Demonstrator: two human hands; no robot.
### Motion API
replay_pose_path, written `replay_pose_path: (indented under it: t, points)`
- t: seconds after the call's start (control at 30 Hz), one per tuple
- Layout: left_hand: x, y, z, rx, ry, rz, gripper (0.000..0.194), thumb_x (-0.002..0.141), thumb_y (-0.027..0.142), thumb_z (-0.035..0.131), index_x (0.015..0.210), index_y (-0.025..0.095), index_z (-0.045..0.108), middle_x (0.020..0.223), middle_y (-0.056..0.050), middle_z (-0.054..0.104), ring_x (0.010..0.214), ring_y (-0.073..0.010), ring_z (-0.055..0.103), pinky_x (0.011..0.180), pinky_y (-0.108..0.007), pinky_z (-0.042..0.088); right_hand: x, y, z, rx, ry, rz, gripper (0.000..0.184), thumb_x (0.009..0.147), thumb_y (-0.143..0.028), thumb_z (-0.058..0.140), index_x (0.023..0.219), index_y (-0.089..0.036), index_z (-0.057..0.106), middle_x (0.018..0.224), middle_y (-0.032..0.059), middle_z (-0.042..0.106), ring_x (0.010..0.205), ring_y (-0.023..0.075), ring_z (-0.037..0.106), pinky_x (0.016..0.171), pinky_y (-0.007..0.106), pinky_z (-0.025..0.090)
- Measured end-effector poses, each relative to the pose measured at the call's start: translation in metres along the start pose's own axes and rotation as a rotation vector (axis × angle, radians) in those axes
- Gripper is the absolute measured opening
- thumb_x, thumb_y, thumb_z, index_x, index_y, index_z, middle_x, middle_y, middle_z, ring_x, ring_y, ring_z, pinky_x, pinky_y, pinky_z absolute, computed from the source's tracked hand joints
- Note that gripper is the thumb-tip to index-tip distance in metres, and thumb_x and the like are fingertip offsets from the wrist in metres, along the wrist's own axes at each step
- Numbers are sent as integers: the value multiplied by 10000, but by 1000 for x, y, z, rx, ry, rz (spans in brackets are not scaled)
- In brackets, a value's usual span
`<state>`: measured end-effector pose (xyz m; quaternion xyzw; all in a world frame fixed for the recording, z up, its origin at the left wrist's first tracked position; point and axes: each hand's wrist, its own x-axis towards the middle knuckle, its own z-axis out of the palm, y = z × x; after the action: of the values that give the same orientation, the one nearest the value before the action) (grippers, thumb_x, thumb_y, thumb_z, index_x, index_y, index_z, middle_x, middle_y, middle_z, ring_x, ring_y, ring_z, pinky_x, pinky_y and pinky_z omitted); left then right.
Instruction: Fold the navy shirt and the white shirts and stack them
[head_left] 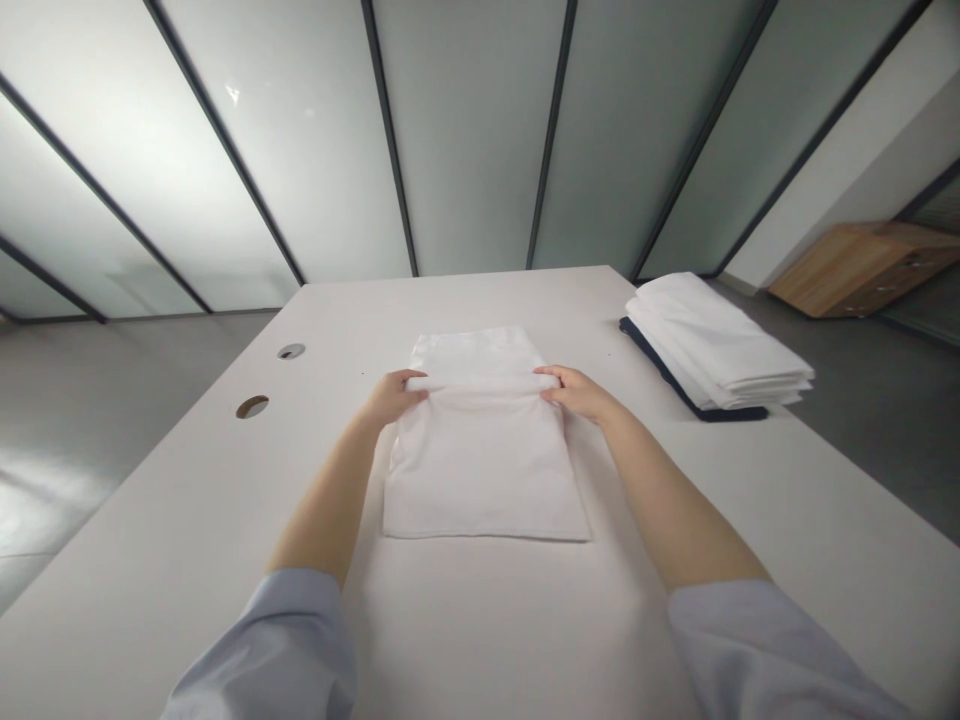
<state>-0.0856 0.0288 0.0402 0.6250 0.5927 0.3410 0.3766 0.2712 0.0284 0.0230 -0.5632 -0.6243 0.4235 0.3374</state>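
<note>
A white cloth point(484, 470), laid out as a long rectangle, lies on the table in front of me. Across its middle runs a raised fold, lifted slightly off the surface. My left hand point(395, 396) pinches the left end of that fold between thumb and fingers. At the right end, my right hand point(579, 392) grips the same fold in a like way. The cloth's near part hangs down to lie flat towards me, and its far part stretches beyond my hands. Whether it is a garment or a plain sheet I cannot tell.
The white table point(480, 630) carries a stack of folded white cloths point(712, 335) at the right, on top of a dark navy folded cloth point(664, 375). Two round holes point(253, 407) pierce the tabletop at the left. Frosted glass panels point(465, 130) and a wooden cabinet point(855, 265) stand behind.
</note>
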Motion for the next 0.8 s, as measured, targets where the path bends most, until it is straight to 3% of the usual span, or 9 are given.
replay_pose_path:
  t: [0.13,0.23,0.3,0.4,0.5,0.57,0.63,0.7,0.8]
  points:
    - [18,23,-14,165,37,69,389,620,377,740,936,151,717,764,-24,683,748,-203,633,664,-290,505,11,-25,-14,-264,72,-105,382,697,-184,665,1079,-179,683,855,27,706,727,182,607,729,295,497]
    - [38,53,-35,280,18,149,384,671,396,700,957,140,710,793,-38,681,805,-232,642,735,-335,522,28,-55,-32,-438,163,-243,225,712,-203,661,935,-186,686,853,37,689,786,206,596,765,311,481]
    - [52,77,-51,406,77,269,386,713,394,671,991,128,699,930,-70,678,942,-267,629,867,-405,502,43,-78,-46,-538,279,-357,181,736,-234,652,911,-188,668,917,63,667,875,238,591,828,355,473]
    - [63,110,-72,634,319,516,397,798,401,618,1065,110,659,1312,-131,523,1289,-344,425,1084,-528,306,58,-109,-65,-643,483,-565,206,792,-265,615,983,-189,632,1160,123,588,1107,297,527,968,451,414]
    - [56,122,-77,776,495,672,399,858,389,559,1180,155,586,1525,-91,299,1452,-376,123,1152,-562,109,55,-123,-70,-698,580,-705,247,830,-247,568,1072,-205,585,1367,135,470,1300,336,391,1060,526,320]
    - [39,112,-68,814,457,697,382,853,326,547,1210,190,555,1512,-72,354,1465,-350,128,1167,-552,90,42,-115,-61,-703,575,-729,283,821,-209,550,1104,-218,565,1409,121,458,1360,348,332,1080,554,284]
    - [14,86,-51,823,345,668,380,826,239,528,1203,196,553,1405,-91,503,1432,-307,271,1176,-518,140,22,-91,-44,-696,509,-717,334,787,-160,540,1115,-223,565,1372,114,514,1383,343,323,1090,552,274]
    - [-14,49,-30,825,204,576,429,769,178,537,1196,198,562,1249,-109,624,1357,-287,414,1162,-470,228,0,-56,-23,-682,370,-696,393,735,-117,538,1111,-222,583,1248,110,608,1368,325,370,1091,516,295]
    - [-51,-3,-4,833,-33,361,485,700,151,575,1177,234,576,1099,-88,699,1137,-279,608,1074,-426,379,-29,-4,5,-691,108,-614,408,665,-85,549,1040,-232,609,1056,78,697,1205,294,551,1065,485,348]
